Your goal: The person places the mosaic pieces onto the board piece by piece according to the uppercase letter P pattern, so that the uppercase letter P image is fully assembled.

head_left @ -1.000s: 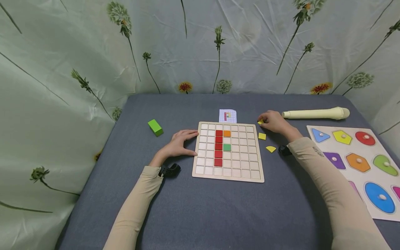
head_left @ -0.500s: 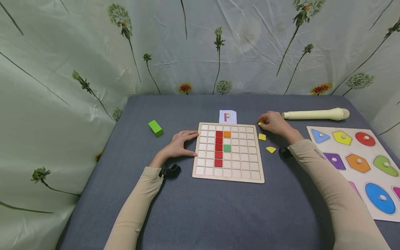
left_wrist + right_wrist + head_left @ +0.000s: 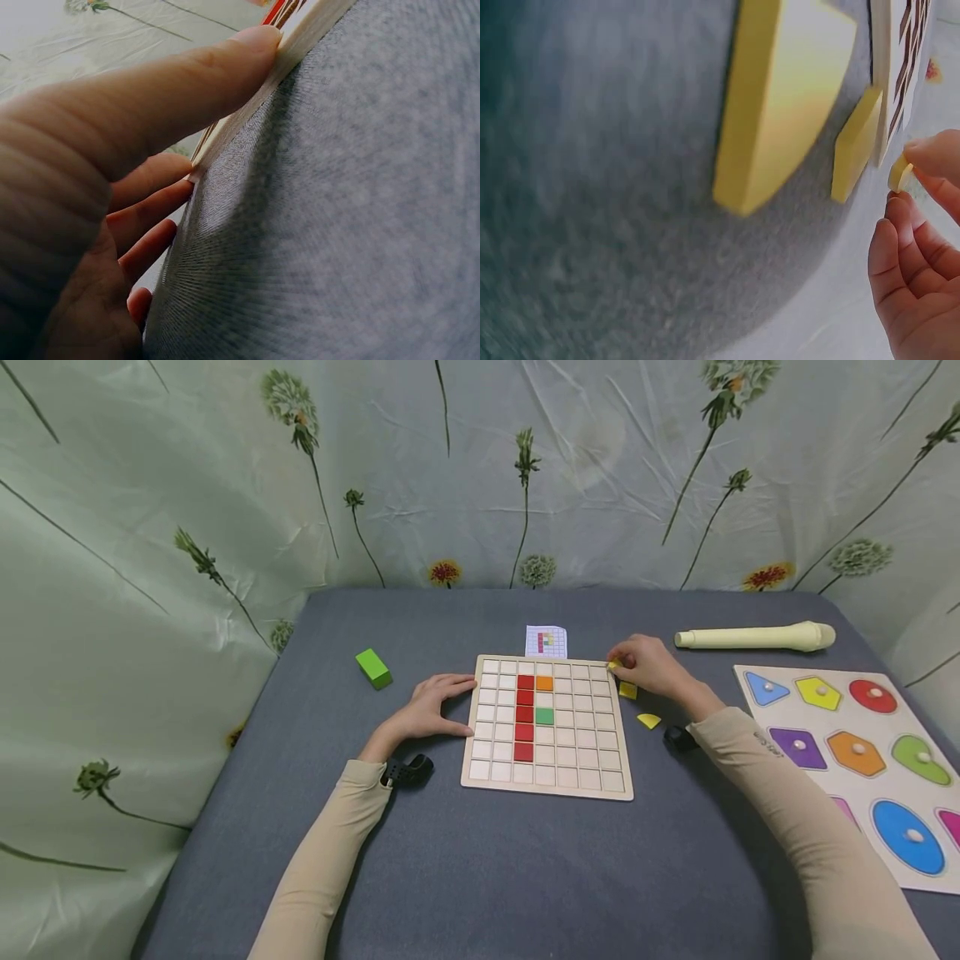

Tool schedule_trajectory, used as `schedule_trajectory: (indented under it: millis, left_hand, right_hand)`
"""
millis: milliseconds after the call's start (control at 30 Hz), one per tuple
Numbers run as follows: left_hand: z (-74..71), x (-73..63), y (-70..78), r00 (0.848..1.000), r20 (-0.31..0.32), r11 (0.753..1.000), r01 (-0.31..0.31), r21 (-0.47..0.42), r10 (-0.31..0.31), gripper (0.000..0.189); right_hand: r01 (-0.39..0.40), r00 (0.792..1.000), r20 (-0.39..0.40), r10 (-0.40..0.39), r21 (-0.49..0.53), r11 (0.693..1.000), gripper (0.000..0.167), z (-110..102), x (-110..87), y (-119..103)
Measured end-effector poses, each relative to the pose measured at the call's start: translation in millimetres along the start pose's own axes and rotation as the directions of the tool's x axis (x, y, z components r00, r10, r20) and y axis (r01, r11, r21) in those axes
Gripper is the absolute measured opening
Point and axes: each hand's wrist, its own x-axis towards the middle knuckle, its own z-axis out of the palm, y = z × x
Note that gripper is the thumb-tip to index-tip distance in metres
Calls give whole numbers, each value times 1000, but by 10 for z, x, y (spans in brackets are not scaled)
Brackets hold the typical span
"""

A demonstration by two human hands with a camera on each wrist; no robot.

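A wooden grid board [image 3: 547,792] with white squares lies mid-table, showing a column of red squares [image 3: 524,714], an orange square [image 3: 544,683] and a green square [image 3: 544,717]. My left hand [image 3: 426,708] touches its left edge with thumb and fingertips, the fingers fairly straight; the left wrist view shows the thumb [image 3: 225,64] at the board's side. At the board's upper right corner, my right hand [image 3: 651,667] pinches a small yellow piece [image 3: 900,174] between thumb and fingers. Beside the board lie a yellow square [image 3: 628,691] and a yellow quarter-circle piece [image 3: 648,721].
Behind the board lies a small printed pattern card [image 3: 546,642]. A green block [image 3: 373,668] sits to the left. On the right are a cream microphone-shaped stick [image 3: 753,637] and a white shape-puzzle board [image 3: 810,727] with knobbed pieces. A floral curtain hangs behind the table.
My right hand has lifted the yellow piece and moved slightly left with it, to the board's upper right corner. The left hand has stayed at the board's edge.
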Motion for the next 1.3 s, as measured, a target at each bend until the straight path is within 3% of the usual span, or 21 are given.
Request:
schedule_trajectory:
  millis: [467, 767, 1067, 1300]
  left_hand:
    - [-8, -4, 0, 1000, 2, 1000, 0, 4, 0, 80]
    - [-1, 2, 5, 1000, 7, 1000, 1, 8, -1, 80]
    - [-14, 5, 0, 1000, 3, 1000, -9, 6, 9, 80]
    - [-4, 8, -14, 1000, 4, 1000, -12, 11, 12, 80]
  right_hand:
    - [28, 1000, -4, -28, 26, 999, 18, 62, -7, -210]
    - [4, 999, 48, -7, 76, 997, 22, 82, 5, -325]
    - [68, 996, 45, -71, 69, 995, 20, 137, 64, -426]
    - [67, 993, 95, -72, 54, 996, 18, 207, 109, -477]
